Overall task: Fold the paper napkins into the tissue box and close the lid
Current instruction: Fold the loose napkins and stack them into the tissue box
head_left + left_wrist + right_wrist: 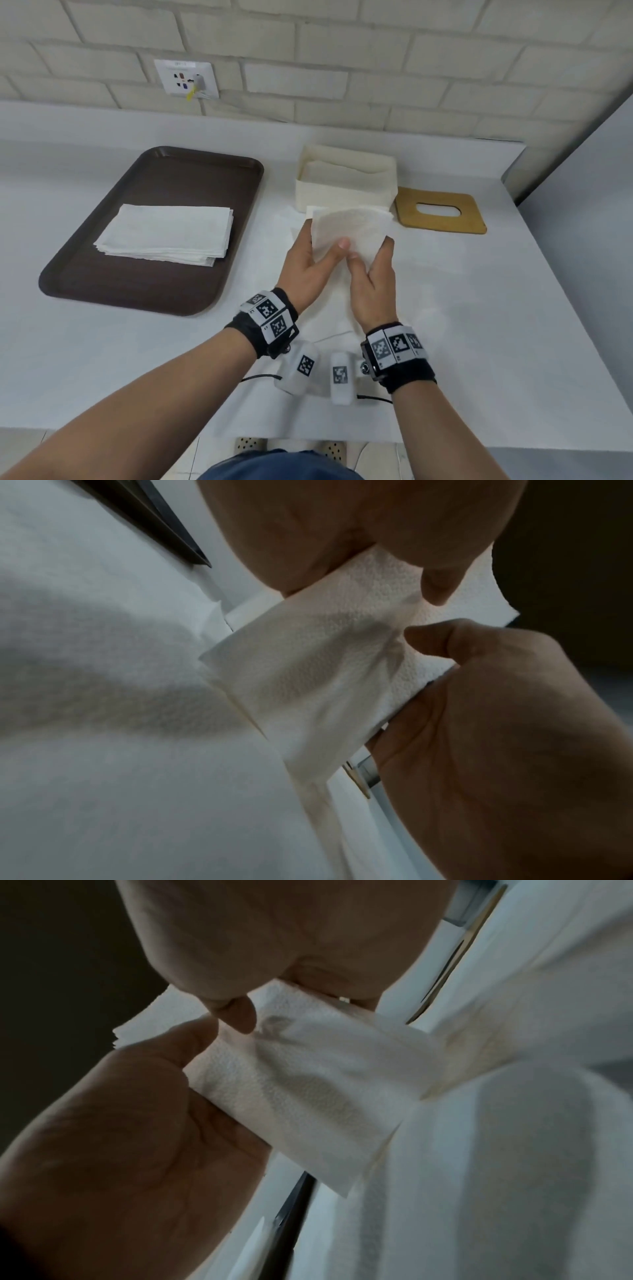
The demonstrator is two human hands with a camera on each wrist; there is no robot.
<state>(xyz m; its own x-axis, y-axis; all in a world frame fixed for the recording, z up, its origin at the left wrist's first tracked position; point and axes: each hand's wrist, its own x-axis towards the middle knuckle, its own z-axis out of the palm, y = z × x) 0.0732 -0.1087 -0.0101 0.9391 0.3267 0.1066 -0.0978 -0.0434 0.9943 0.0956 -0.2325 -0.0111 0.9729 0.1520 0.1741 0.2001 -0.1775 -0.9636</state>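
Observation:
A folded white paper napkin point(352, 224) is held up just in front of the tissue box. My left hand point(323, 240) pinches its left side, thumb on the near face. My right hand point(371, 255) pinches its right side. The wrist views show the napkin point(325, 656) point(308, 1074) as a creased band between both thumbs. The cream tissue box point(346, 197) stands open behind it with napkins lying inside. Its wooden lid point(440, 222), with an oval slot, lies flat to the right of the box. A stack of napkins point(164, 236) rests on the brown tray point(150, 178).
Another white sheet point(329, 308) lies spread on the white table point(479, 308) under my hands. A brick wall with a socket point(186, 78) runs behind the table. The table's right edge drops off past the lid.

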